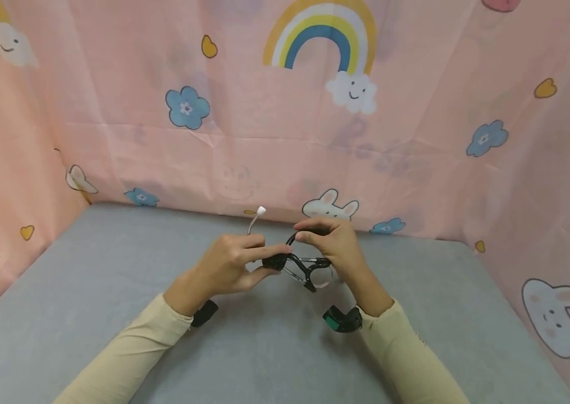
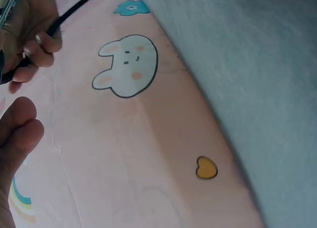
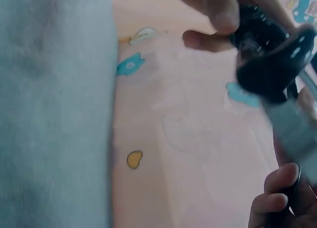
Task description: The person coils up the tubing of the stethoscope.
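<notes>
Both hands hold a black device (image 1: 309, 269) with slim metal rods, a forked black part and a clear curved piece. My left hand (image 1: 231, 264) pinches its dark rounded end (image 1: 273, 261) between thumb and fingers. Behind that hand a thin bent stem rises to a white tip (image 1: 261, 211). My right hand (image 1: 336, 249) grips a black cord-like strip (image 1: 291, 239) between thumb and fingers, on the device's right side. In the right wrist view, a glossy black part (image 3: 270, 65) sits close to the camera, with a blurred translucent strip (image 3: 292, 134) below it.
The hands are above a grey cloth-covered table (image 1: 264, 348). A pink patterned curtain (image 1: 244, 146) stands behind it and at both sides. A dark band with a camera is on each wrist, at the left (image 1: 205, 314) and right (image 1: 341, 320), below the cream sleeves.
</notes>
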